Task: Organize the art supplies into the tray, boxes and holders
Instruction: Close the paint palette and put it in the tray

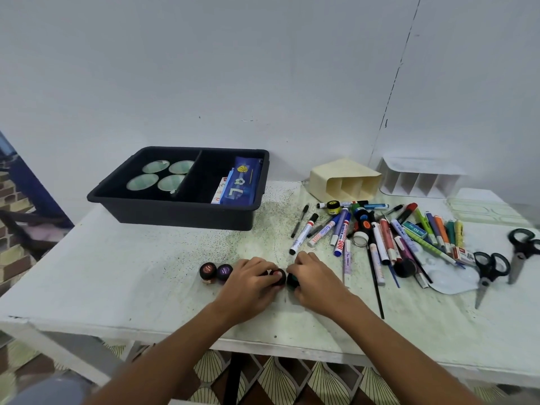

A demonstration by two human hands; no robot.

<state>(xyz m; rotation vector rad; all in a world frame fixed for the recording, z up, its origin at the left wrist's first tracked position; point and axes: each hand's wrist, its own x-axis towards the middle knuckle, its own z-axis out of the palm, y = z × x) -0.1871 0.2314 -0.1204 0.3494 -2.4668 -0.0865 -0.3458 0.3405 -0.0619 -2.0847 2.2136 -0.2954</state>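
**Small round paint jars in my fingers**

My left hand (251,276) curls round a dark-lidded jar (278,276); my right hand (314,274) grips a green-black jar (292,281). The black plastic tray (181,213) holds four round lids (160,174) and a blue pouch (241,182).

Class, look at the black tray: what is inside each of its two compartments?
Black tray: left compartment holds four round containers; right one holds a blue pencil pouch lying on a flat box. What lies beneath them is covered.
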